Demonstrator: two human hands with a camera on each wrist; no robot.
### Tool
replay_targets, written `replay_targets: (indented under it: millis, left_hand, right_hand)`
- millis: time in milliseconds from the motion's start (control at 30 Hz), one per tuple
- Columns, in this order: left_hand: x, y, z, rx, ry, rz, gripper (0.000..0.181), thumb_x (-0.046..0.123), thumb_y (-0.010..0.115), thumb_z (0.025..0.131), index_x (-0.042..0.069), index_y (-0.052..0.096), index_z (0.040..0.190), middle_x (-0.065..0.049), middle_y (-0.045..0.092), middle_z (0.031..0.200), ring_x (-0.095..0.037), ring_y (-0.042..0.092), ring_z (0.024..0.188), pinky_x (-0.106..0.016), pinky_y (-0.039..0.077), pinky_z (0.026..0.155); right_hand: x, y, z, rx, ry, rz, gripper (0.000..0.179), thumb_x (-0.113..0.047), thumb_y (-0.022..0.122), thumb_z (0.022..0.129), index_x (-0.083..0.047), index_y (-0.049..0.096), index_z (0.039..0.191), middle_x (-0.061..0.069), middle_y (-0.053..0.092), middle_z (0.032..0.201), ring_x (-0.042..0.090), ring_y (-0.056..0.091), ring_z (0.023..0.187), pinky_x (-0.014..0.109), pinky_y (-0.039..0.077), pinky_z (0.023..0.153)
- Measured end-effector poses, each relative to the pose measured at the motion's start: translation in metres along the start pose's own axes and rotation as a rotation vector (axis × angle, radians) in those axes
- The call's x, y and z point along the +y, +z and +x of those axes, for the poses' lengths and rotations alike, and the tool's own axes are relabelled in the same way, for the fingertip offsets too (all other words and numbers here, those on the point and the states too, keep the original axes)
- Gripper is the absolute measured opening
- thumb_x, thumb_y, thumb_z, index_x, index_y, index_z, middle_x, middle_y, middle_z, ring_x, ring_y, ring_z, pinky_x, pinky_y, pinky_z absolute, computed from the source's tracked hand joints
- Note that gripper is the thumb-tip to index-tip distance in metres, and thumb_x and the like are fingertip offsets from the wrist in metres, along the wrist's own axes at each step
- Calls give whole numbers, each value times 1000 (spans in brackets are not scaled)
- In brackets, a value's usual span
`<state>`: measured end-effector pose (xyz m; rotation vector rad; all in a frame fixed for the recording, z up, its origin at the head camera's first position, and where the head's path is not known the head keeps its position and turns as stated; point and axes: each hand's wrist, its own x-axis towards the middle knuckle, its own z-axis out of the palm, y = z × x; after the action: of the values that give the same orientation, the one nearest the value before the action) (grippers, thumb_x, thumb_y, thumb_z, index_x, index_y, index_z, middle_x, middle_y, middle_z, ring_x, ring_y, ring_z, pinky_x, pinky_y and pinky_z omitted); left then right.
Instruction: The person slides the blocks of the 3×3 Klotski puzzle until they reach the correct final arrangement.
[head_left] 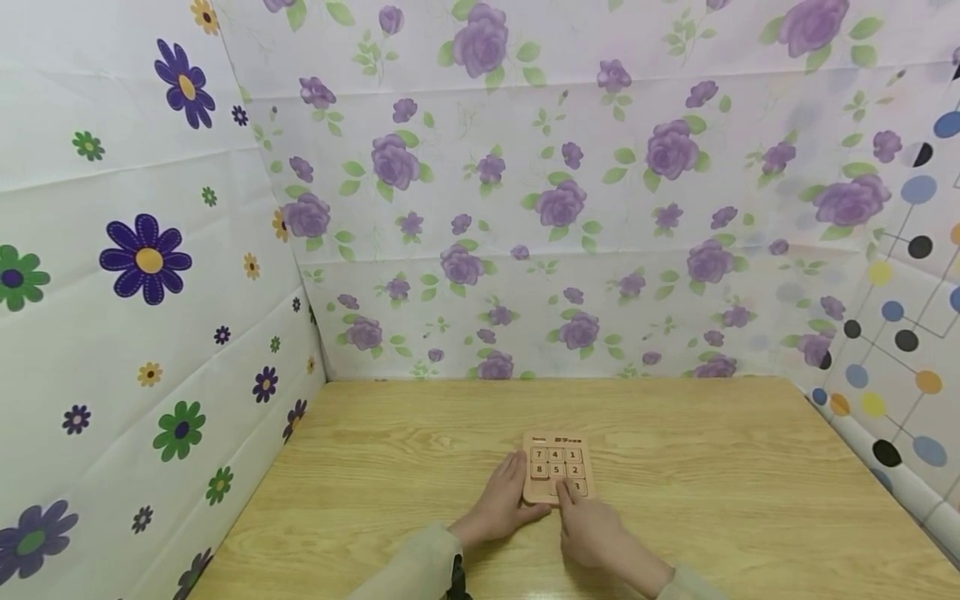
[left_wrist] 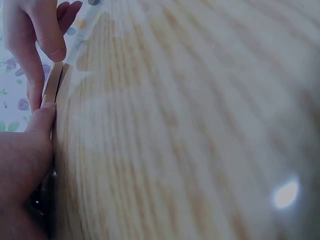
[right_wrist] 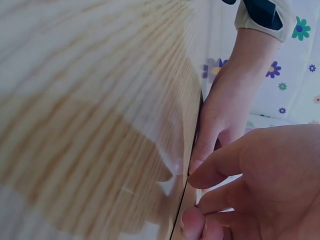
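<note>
A wooden number slide puzzle [head_left: 589, 468] lies flat on the table, its tiles showing 7, 4, 1 over 8, 5, 2. In the bottom row a 3 tile [head_left: 579, 487] sits at the right and a bare slot at the left. My left hand [head_left: 498, 502] holds the puzzle's lower left corner, fingers along the left side and thumb at the near edge. With an extended fingertip my right hand [head_left: 591, 531] touches the middle bottom tile, covering its number. The left wrist view shows the puzzle's edge [left_wrist: 53, 82] between both hands.
The wood-grain table [head_left: 375, 450] extends around the puzzle. Flower-printed cloth [head_left: 562, 208] hangs behind it and at the left [head_left: 75, 333]; a dotted cloth [head_left: 892, 358] stands at the right. A dark band [head_left: 457, 577] is on the left wrist.
</note>
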<state>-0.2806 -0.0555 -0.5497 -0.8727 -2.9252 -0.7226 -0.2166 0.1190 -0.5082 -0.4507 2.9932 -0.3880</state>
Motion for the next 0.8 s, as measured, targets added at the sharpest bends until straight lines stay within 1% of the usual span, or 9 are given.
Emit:
replay_targets:
  millis: [167, 300, 400, 533, 633, 700, 767, 800]
  left_hand:
    - [2, -1, -1, -8, -13, -8, 98, 52, 62, 89, -9, 15, 150, -26, 20, 158, -38, 20, 147, -49, 19, 121]
    - [2, -1, 0, -11, -12, -14, 98, 51, 63, 89, -9, 16, 150, -26, 20, 158, -39, 20, 147, -50, 20, 121]
    - [2, 0, 0, -10, -8, -14, 98, 52, 62, 89, -10, 16, 150, -27, 20, 157, -39, 20, 147, -50, 20, 121]
    - [1, 1, 1, -6, -6, 4, 99, 54, 62, 89, -10, 17, 150, -27, 21, 157, -38, 21, 147, -49, 21, 121]
    - [0, 1, 2, -7, -11, 22, 99, 55, 61, 89, -10, 18, 150, -26, 22, 157, -37, 22, 147, -48, 21, 121]
    - [0, 1, 2, -10, -16, 32, 99, 54, 61, 89, -10, 18, 150, -26, 23, 157, -37, 22, 147, -47, 22, 121]
    - [0, 1, 2, -11, -18, 41, 97, 53, 61, 89, -10, 18, 150, -26, 23, 157, -37, 22, 147, -47, 22, 121]
    - [0, 1, 2, -12, -19, 45, 96, 52, 61, 90, -10, 19, 150, -26, 23, 157, -37, 22, 147, -47, 22, 121]
  right_hand:
    - [-2, -2, 0, 18, -3, 14, 59, -15, 57, 88, 7, 43, 141, 25, 42, 147, 10, 35, 45, 21, 31, 37]
    - [-4, -5, 2, 28, -18, 21, 59, -14, 57, 88, 8, 42, 141, 27, 42, 147, 14, 42, 51, 25, 37, 41]
    - [-4, -4, 5, 34, -39, 18, 57, -14, 56, 89, 8, 43, 140, 27, 42, 147, 14, 44, 54, 25, 41, 45]
    - [-4, -3, 9, 55, -68, 31, 55, -13, 54, 91, 8, 43, 140, 27, 44, 146, 13, 41, 50, 26, 40, 44]
    - [-5, -2, 14, 62, -75, 34, 55, -12, 55, 90, 8, 44, 140, 26, 44, 145, 14, 43, 51, 28, 40, 43]
    - [-6, -2, 17, 59, -74, 24, 55, -13, 56, 90, 7, 45, 140, 25, 45, 145, 16, 48, 58, 31, 46, 48]
    - [-7, -2, 20, 59, -72, 14, 54, -15, 56, 91, 7, 46, 139, 25, 46, 145, 22, 61, 73, 37, 55, 61]
    - [-7, -1, 21, 60, -71, 14, 54, -15, 57, 91, 7, 46, 139, 25, 46, 144, 27, 64, 81, 41, 57, 66]
